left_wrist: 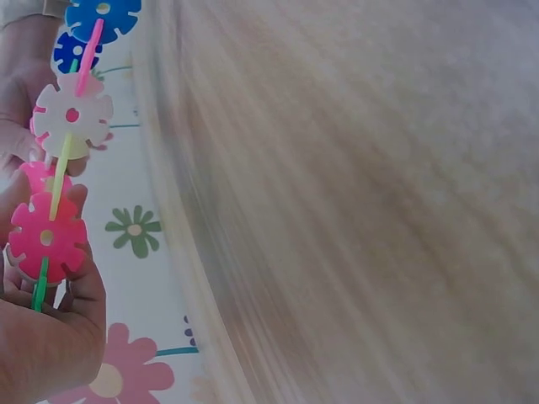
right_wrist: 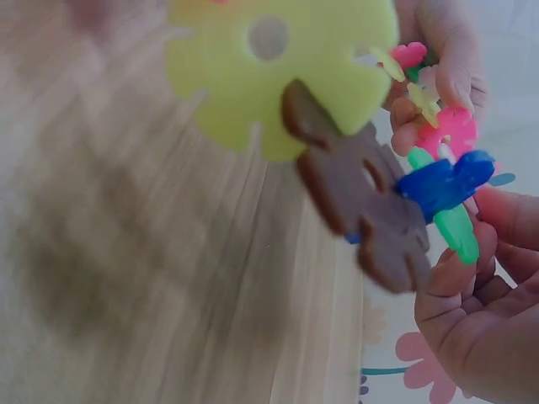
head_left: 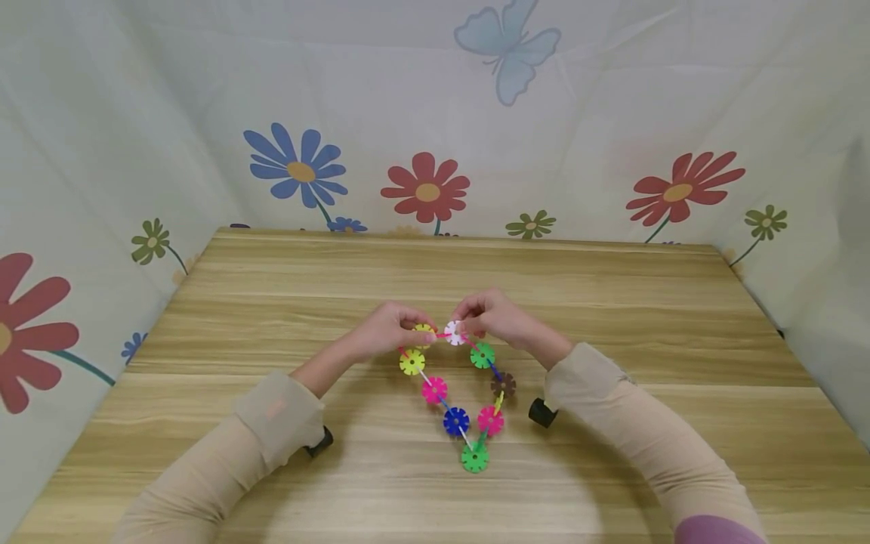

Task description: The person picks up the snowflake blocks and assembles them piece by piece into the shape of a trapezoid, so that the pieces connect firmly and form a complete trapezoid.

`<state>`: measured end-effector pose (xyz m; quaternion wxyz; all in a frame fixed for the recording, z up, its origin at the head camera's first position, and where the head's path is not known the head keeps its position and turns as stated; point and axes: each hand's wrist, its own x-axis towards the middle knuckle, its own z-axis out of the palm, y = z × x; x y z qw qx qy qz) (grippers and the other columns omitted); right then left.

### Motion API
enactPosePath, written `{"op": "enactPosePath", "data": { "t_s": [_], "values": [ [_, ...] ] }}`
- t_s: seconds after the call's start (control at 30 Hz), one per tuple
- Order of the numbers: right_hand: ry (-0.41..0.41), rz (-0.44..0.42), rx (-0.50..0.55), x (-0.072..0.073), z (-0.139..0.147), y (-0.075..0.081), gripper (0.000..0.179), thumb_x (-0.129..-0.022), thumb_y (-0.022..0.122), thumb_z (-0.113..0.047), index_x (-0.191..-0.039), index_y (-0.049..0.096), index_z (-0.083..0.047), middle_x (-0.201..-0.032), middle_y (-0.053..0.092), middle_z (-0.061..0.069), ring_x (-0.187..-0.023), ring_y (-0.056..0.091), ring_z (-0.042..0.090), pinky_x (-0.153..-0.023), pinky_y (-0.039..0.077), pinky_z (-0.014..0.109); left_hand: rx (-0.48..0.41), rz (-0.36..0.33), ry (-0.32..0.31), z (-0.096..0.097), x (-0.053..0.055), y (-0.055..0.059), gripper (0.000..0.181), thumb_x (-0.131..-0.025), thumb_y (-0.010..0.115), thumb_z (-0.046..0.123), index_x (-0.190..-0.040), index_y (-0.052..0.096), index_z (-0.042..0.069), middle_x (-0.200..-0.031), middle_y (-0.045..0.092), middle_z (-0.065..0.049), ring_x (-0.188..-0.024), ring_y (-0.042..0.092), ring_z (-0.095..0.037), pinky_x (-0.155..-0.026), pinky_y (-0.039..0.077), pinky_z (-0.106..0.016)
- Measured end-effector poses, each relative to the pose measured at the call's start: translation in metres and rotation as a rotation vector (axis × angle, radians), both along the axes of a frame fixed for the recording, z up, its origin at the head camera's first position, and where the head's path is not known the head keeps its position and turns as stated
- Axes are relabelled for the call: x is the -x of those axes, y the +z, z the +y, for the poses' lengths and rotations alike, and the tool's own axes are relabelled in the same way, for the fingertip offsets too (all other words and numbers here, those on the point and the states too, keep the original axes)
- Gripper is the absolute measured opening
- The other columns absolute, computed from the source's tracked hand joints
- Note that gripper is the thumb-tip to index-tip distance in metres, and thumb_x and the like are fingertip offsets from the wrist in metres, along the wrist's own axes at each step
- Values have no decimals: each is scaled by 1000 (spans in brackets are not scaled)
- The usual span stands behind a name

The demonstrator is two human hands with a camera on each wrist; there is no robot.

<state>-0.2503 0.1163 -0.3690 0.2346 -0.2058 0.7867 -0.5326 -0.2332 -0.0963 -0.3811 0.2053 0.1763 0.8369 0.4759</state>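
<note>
A chain of notched plastic snowflake discs hangs as a loop from both hands, its lowest part a green disc [head_left: 474, 457]. With thumb and fingers, my left hand [head_left: 390, 330] pinches the loop's upper left end by a yellow disc [head_left: 411, 363]. Opposite it, my right hand [head_left: 499, 316] holds a white disc [head_left: 455, 333] at the upper right. A thin red disc seen edge-on spans the gap between the hands; fingers hide whether it joins both sides. Close up in the right wrist view are a brown disc [right_wrist: 362, 194] and a pale yellow disc [right_wrist: 278, 67].
Beneath the chain is a wood-grain table [head_left: 306, 264], with a white flower-printed curtain [head_left: 381, 98] behind and at the sides. Black wrist devices show under both sleeves, one by the left cuff [head_left: 279, 415] and one by the right cuff [head_left: 587, 378].
</note>
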Motion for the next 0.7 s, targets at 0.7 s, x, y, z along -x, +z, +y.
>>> {"op": "enactPosePath", "data": {
  "t_s": [0.7],
  "values": [
    [9,-85,13,2,24,-8,54,-81,61,-11,-130,40,-3,-108,51,17,-90,53,19,-76,51,36,-72,3,121,-21,3,-9,38,-84,60,27,-117,55,8,-105,63,-10,-87,59,-19,-68,50,-26]
  ]
}}
